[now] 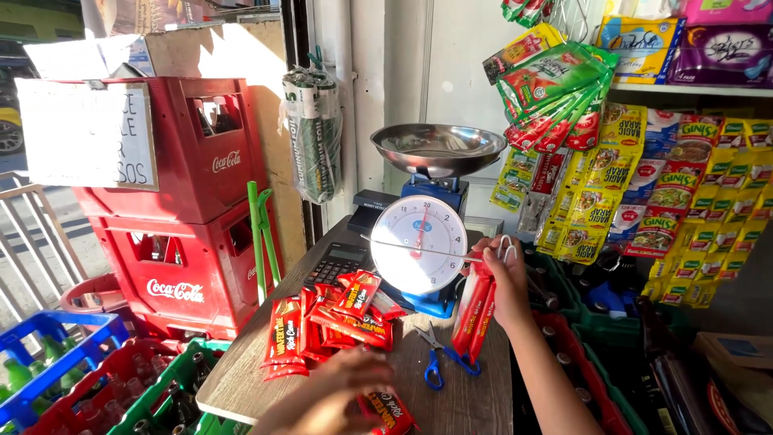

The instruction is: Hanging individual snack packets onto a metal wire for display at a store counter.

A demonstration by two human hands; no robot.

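My right hand (506, 278), right of centre, pinches a strip of red wafer packets (475, 316) hanging lengthwise below it. My left hand (338, 395), bottom centre, blurred, fingers curled on another red packet (388, 412); the loose pile (334, 322) lies just above it.

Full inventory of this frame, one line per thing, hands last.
weighing scale: one, blue body, white dial, steel pan, on wooden table
snack packets: a pile, red, table left of scale
scissors: one, blue handles, in front of scale
calculator: one, black, behind packets
crates: two stacked, red, left
hanging sachets: many, yellow, green, red, right wall
left hand: over a red packet at table's front edge, blurred
right hand: holds red packet strip beside the dial
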